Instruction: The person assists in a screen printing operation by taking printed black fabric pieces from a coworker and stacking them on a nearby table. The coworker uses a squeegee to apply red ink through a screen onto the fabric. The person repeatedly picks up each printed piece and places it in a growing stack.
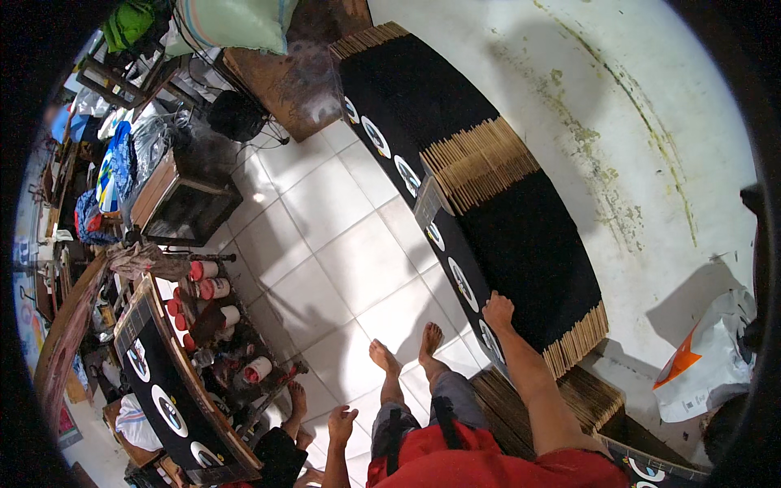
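Note:
My right hand (498,312) is closed at the near left edge of a long row of tightly packed black panels (529,244). Its fingers grip the edge of the outermost black panel (460,281), whose side shows white ovals with a printed figure. Tan stick-like ends (480,163) line the row in bands. My left hand (342,424) hangs above the tiled floor, left of my legs, with its fingers loosely bent and apart. Nothing shows in it.
At lower left stands a slanted board (175,398) with a similar black printed sheet. Beside it are white jars with red lids (213,289); another person's bare foot (297,398) is near. A dark cabinet (183,203) stands farther back. A white-and-orange sack (704,362) lies right.

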A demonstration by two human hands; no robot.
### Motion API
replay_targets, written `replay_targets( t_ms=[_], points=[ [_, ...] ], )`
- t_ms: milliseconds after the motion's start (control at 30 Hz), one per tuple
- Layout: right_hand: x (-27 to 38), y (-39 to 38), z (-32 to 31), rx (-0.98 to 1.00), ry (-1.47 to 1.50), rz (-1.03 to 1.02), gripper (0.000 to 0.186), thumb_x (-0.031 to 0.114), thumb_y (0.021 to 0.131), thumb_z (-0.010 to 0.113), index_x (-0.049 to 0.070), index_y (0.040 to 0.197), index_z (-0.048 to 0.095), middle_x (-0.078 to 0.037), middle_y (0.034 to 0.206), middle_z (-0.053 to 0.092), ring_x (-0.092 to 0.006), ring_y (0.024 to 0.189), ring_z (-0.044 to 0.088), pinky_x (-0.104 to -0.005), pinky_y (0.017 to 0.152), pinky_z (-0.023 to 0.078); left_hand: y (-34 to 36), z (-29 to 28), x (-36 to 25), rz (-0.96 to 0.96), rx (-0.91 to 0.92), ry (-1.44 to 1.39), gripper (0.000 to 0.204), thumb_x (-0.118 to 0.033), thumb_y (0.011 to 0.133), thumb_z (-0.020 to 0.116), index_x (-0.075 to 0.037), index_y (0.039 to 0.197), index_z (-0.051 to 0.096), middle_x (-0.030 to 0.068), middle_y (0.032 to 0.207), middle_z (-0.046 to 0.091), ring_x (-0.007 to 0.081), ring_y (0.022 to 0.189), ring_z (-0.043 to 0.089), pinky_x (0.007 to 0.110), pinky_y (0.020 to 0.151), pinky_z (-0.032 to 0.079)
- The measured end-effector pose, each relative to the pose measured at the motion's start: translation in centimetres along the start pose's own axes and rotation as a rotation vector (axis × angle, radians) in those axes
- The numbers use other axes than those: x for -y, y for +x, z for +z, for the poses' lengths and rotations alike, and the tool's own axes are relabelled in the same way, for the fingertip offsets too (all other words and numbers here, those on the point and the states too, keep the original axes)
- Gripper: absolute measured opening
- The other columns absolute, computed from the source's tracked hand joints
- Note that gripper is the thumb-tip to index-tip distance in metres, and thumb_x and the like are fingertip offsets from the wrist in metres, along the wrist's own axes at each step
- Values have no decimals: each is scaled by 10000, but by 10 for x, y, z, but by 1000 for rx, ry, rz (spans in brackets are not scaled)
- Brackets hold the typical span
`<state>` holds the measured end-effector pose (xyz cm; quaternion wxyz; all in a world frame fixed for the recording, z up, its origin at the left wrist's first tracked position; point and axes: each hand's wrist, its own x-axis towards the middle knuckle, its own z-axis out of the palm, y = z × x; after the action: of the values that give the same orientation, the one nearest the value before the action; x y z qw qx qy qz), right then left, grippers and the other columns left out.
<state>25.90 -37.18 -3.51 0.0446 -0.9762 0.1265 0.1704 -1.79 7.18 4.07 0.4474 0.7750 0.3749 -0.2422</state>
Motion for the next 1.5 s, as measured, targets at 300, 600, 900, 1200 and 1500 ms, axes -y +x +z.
replay_targets(
  t_ms=[300, 600, 900, 1200, 1500],
  points=[
    [-9, 10, 5, -29, 15, 3, 171, 123, 736, 573, 24, 874, 556, -172, 758, 625, -357, 725, 619, -468, 665, 491, -16, 1, 30, -232, 77, 36, 378, -212, 716, 707, 37, 974, 588, 130, 751, 644, 197, 684, 614, 303, 628, 483],
    [-10, 14, 6, -28, -31, 0, 265, 120, 690, 624, -7, 907, 540, -175, 773, 637, -336, 730, 633, -422, 666, 508, -19, 3, 24, -175, 44, 75, 406, -241, 720, 699, 41, 988, 584, 139, 769, 641, 194, 690, 608, 309, 631, 488],
    [-10, 11, 7, -52, -117, -1, 345, 121, 683, 652, -14, 976, 530, -153, 804, 630, -315, 734, 629, -409, 668, 512, -6, 2, 36, -165, 5, -59, 392, -220, 731, 702, 42, 995, 580, 135, 778, 634, 198, 715, 599, 306, 655, 479],
    [-14, 13, 6, -90, -130, 19, 296, 98, 698, 637, 2, 952, 519, -153, 804, 629, -302, 716, 636, -389, 641, 519, -15, 2, 55, -237, 17, -52, 373, -207, 725, 706, 38, 979, 585, 116, 751, 633, 183, 654, 592, 303, 614, 475],
    [-16, 8, -1, -137, -70, -4, 211, 123, 776, 586, 27, 943, 500, -143, 797, 623, -301, 697, 635, -394, 601, 514, -13, 10, 52, -149, -22, 2, 364, -216, 720, 700, 28, 969, 597, 130, 768, 638, 203, 692, 605, 312, 652, 485]
  ],
)
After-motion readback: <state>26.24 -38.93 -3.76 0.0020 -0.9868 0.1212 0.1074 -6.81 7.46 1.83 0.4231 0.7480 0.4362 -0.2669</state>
